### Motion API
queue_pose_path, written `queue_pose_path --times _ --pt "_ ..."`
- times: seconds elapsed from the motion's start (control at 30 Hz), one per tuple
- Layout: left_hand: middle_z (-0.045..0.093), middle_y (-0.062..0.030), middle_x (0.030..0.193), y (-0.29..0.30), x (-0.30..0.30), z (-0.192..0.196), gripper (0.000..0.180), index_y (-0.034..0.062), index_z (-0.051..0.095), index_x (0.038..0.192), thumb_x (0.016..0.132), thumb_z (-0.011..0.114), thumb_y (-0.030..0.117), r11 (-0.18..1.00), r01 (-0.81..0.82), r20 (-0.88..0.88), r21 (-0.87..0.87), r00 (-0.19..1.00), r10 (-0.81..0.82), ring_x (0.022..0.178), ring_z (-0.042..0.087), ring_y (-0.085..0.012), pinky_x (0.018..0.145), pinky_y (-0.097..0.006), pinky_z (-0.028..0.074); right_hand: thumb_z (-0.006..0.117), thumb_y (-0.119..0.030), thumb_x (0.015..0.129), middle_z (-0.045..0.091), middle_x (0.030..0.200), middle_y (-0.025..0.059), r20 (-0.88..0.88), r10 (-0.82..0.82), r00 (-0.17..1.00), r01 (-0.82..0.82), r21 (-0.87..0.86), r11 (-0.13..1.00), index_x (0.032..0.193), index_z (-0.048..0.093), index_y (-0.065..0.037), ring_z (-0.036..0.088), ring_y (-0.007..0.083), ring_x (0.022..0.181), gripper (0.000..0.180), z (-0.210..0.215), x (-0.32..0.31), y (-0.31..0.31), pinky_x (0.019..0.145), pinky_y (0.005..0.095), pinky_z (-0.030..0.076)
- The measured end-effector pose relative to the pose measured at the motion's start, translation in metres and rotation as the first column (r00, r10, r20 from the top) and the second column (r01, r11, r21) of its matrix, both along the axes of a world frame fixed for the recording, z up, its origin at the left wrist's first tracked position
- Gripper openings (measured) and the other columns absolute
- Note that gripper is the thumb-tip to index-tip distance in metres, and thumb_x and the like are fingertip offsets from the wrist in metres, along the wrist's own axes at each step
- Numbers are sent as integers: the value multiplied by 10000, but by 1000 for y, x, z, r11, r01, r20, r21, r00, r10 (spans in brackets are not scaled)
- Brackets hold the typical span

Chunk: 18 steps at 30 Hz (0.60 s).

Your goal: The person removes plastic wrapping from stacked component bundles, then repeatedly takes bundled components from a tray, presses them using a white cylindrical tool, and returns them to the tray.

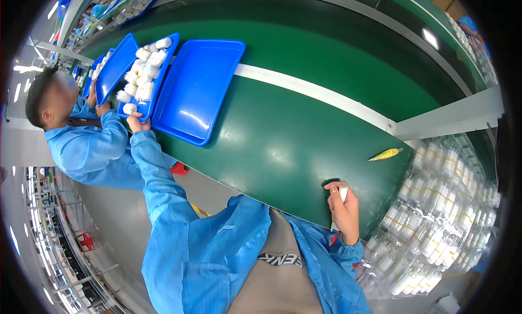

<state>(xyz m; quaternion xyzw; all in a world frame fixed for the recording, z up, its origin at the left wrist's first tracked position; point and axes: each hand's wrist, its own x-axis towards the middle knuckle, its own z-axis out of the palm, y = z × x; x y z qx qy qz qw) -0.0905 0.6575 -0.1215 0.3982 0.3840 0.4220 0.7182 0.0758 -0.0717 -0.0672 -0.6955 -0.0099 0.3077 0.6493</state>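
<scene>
Stretched out to the far left, my left hand [138, 123] is closed on the near end of a blue tray [161, 77]. Bundled white pieces [147, 70] fill that tray, and one lies close to my fingertips. My right hand [346, 209] is over the near edge of the green table, closed around a slim white stick-like piece [343, 193]. Its top shows above my thumb and its lower end below the hand; the middle is hidden. Beside the full tray lies a bare blue tray [198, 91].
At the left, a co-worker in blue holds another blue tray [118, 69] over the table. Clear plastic packs of white tubes [435, 205] are piled at the right. A yellow pointed tube [386, 154] lies on the green table [272, 134]. A metal post [451, 115] stands behind the packs.
</scene>
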Motion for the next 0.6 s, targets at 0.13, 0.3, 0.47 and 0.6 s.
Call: queue_pose_path --times 0.13,0.3,0.47,0.6 --pt "522 26 664 -57 29 25 229 140 463 768 645 535 -39 996 -92 12 4 996 92 414 397 -148 405 -278 357 594 -165 1044 509 632 -49 11 -12 1000 12 -48 999 1036 684 -8 445 20 576 182 1 -6 1 504 228 328" --pt "560 9 689 -164 41 62 196 91 497 796 681 558 -55 999 -54 94 -5 994 54 455 441 -139 447 -253 386 580 -153 1048 506 629 -45 40 -7 999 9 -48 999 1037 681 -11 450 25 578 175 -4 -4 2 513 232 339" --pt "694 -164 1096 -297 41 51 346 -37 607 1017 686 525 23 991 -123 65 50 991 119 955 702 -314 824 -392 618 558 -181 1065 492 647 -47 -38 25 999 -25 7 1000 1097 669 -25 441 29 586 194 7 4 3 515 231 321" --pt "656 -179 1285 -411 58 66 663 -53 536 1333 677 534 43 982 46 115 -185 993 -25 1123 667 -362 951 -447 590 549 -196 1072 483 651 -50 -101 -23 995 21 -25 999 1127 664 -32 438 25 594 208 7 9 9 516 227 316"
